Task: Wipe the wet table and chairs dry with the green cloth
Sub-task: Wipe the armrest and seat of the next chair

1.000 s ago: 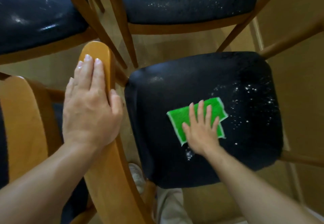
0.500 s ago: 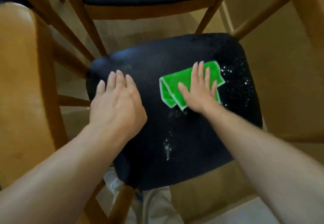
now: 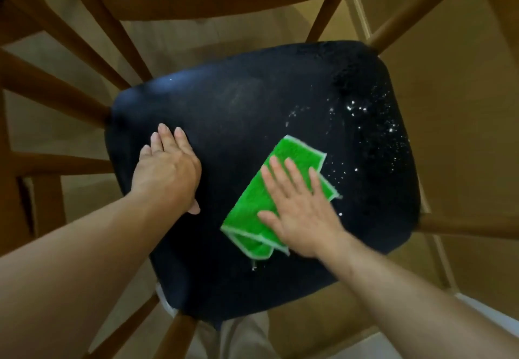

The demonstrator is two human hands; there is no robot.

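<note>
A chair with a dark padded seat and a wooden frame fills the middle of the head view. Water droplets glisten on the seat's right part. A folded green cloth with pale edging lies on the seat right of centre. My right hand presses flat on the cloth, fingers spread, covering its lower right part. My left hand rests flat on the seat's left part, fingers together, holding nothing.
A second chair with a dark seat and wooden frame stands just beyond. Wooden rungs and legs cross the left side. Tan flooring lies to the right. My trouser leg shows below the seat's front edge.
My left hand left the wooden chair back and came down flat on the seat. My right hand slid the cloth toward me on the seat and turned it diagonal.
</note>
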